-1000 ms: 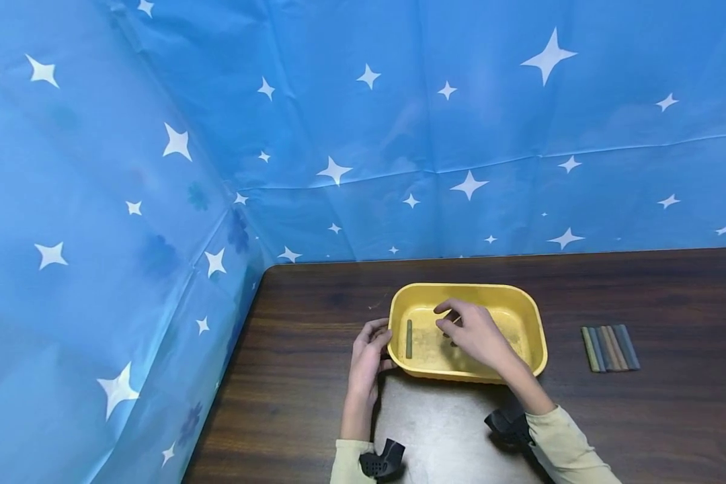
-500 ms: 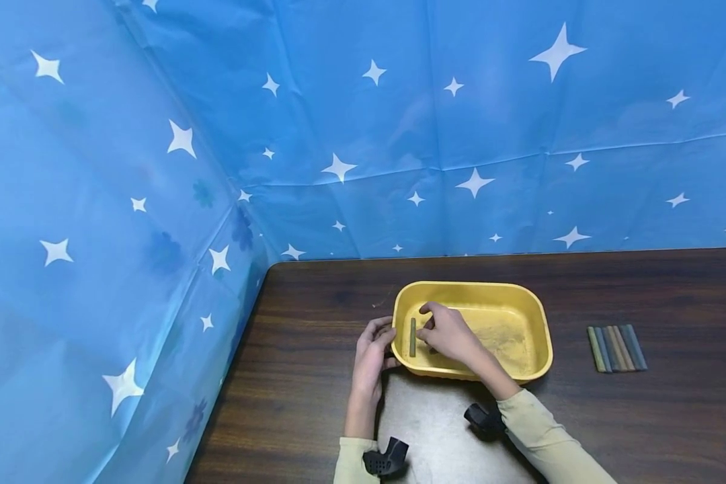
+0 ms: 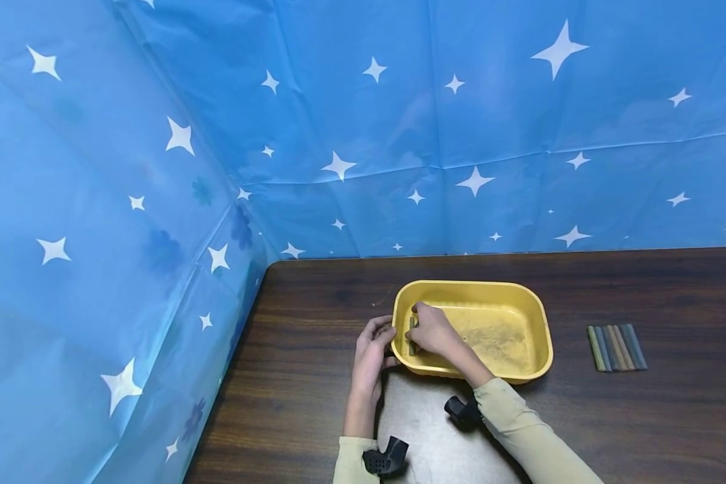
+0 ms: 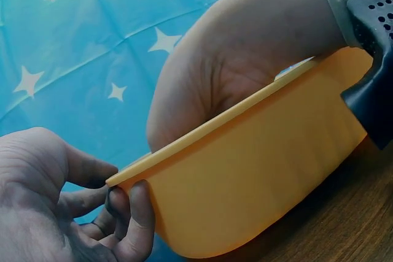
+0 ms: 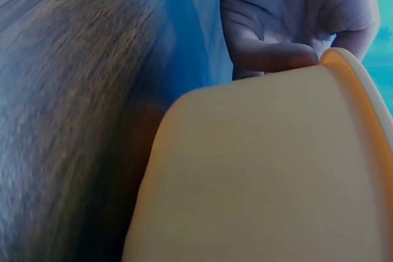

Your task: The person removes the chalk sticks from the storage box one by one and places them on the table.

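Observation:
A yellow plastic tub stands on the dark wooden table. At its left end my left hand pinches the rim, thumb on top and fingers curled beneath, as the left wrist view shows of the same hand. Inside the tub, near the left wall, lies a thin dull-green stick, chalk-like in shape. My right hand reaches in with thumb and forefinger bent at this stick, hiding part of it. In the left wrist view, the tub wall hides the right fingertips.
Several thin sticks in green, blue and brown lie side by side on the table, right of the tub. Dark smudges mark the tub's floor. A blue cloth with white stars hangs behind and along the left.
My right hand has moved left inside the tub, from the middle to the green stick, and its fingers have come down onto it. My left hand stays on the rim.

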Tool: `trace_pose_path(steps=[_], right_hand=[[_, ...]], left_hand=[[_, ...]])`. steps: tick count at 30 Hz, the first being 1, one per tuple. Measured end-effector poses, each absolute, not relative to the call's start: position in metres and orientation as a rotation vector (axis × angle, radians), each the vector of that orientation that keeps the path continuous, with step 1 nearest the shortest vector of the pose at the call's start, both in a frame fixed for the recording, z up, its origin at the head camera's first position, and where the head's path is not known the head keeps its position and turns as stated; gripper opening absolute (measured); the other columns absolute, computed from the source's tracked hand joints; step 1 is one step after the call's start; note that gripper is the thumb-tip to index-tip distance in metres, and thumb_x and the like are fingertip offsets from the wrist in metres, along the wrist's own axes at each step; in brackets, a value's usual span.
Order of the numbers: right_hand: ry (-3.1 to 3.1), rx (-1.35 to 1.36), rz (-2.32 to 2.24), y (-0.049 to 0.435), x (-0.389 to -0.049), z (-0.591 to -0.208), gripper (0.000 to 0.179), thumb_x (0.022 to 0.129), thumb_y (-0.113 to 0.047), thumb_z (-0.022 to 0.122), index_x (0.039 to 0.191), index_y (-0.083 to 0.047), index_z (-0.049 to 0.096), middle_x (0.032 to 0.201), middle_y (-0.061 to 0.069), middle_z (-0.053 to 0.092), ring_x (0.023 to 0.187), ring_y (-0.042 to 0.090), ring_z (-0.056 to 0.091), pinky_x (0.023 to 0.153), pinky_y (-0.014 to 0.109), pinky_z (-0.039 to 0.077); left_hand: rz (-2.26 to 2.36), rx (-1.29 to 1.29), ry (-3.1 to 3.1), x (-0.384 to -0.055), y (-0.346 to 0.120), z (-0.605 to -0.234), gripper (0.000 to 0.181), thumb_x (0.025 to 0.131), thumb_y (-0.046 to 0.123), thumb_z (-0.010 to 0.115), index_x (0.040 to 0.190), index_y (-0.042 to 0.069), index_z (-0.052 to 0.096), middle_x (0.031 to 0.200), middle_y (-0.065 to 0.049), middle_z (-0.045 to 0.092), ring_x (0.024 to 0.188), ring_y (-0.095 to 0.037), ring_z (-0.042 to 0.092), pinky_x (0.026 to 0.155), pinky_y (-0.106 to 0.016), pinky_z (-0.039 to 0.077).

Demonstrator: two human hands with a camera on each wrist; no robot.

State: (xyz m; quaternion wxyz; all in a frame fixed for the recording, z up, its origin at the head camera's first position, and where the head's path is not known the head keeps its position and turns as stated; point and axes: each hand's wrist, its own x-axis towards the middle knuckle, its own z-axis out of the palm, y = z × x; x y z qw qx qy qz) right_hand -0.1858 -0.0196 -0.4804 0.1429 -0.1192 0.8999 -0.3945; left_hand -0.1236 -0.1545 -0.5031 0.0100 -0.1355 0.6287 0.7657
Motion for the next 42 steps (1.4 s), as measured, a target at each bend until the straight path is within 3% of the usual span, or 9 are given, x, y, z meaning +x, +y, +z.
trace_pose_path(steps=[6, 14, 18, 25, 30, 35, 42], right_hand=[[2.588, -0.348, -1.163, -0.023, -0.187, -0.483, 0.034, 0.08, 0.007, 0.065, 0.113, 0.014, 0.063, 0.101, 0.022, 0.068, 0.089, 0.031, 0.062, 0.081, 0.042, 0.056], [2.555, -0.292, -1.248, -0.026, -0.185, -0.483, 0.032, 0.078, 0.006, 0.067, 0.109, 0.01, 0.063, 0.1, 0.021, 0.068, 0.088, 0.03, 0.062, 0.078, 0.039, 0.055], [2.507, -0.249, -1.293, -0.026, -0.184, -0.482, 0.032, 0.08, 0.005, 0.067, 0.111, 0.009, 0.061, 0.101, 0.02, 0.066, 0.088, 0.028, 0.061, 0.076, 0.037, 0.056], [2.359, -0.187, -1.429, -0.023, -0.179, -0.48, 0.037, 0.078, 0.011, 0.066, 0.113, 0.01, 0.057, 0.095, 0.019, 0.063, 0.074, 0.025, 0.061, 0.06, 0.032, 0.057], [2.4, -0.213, -1.393, -0.02, -0.179, -0.479, 0.039, 0.076, 0.01, 0.068, 0.114, 0.009, 0.06, 0.098, 0.018, 0.066, 0.08, 0.023, 0.059, 0.067, 0.031, 0.054], [2.363, -0.222, -1.45, -0.012, -0.181, -0.477, 0.038, 0.079, 0.011, 0.069, 0.115, 0.009, 0.059, 0.09, 0.016, 0.069, 0.072, 0.022, 0.065, 0.064, 0.033, 0.058], [2.207, -0.196, -1.611, 0.006, -0.187, -0.463, 0.043, 0.083, 0.013, 0.067, 0.125, 0.012, 0.057, 0.1, 0.023, 0.068, 0.067, 0.025, 0.068, 0.061, 0.04, 0.062]], left_hand=[[2.372, -0.424, 1.974, -0.124, -0.153, -0.502, 0.037, 0.1, 0.011, 0.058, 0.133, -0.005, 0.057, 0.12, -0.02, 0.065, 0.084, -0.018, 0.065, 0.053, -0.022, 0.052], [2.358, -0.446, 1.983, -0.124, -0.152, -0.503, 0.036, 0.1, 0.011, 0.059, 0.132, -0.004, 0.058, 0.117, -0.015, 0.066, 0.082, -0.015, 0.063, 0.052, -0.021, 0.051], [2.356, -0.441, 1.992, -0.124, -0.151, -0.503, 0.037, 0.1, 0.012, 0.058, 0.133, -0.005, 0.058, 0.118, -0.016, 0.066, 0.082, -0.015, 0.063, 0.052, -0.021, 0.051], [2.363, -0.446, 1.981, -0.124, -0.149, -0.502, 0.038, 0.1, 0.011, 0.059, 0.134, -0.005, 0.057, 0.116, -0.015, 0.066, 0.079, -0.013, 0.063, 0.051, -0.02, 0.05], [2.367, -0.446, 1.972, -0.124, -0.149, -0.503, 0.037, 0.099, 0.011, 0.059, 0.133, -0.005, 0.057, 0.114, -0.015, 0.066, 0.077, -0.012, 0.063, 0.051, -0.02, 0.05], [2.369, -0.435, 1.965, -0.125, -0.149, -0.503, 0.037, 0.1, 0.01, 0.058, 0.133, -0.006, 0.056, 0.113, -0.014, 0.066, 0.076, -0.012, 0.063, 0.052, -0.021, 0.051], [2.371, -0.428, 1.98, -0.125, -0.152, -0.503, 0.036, 0.101, 0.011, 0.058, 0.133, -0.006, 0.056, 0.111, -0.014, 0.065, 0.077, -0.015, 0.063, 0.053, -0.022, 0.052]])
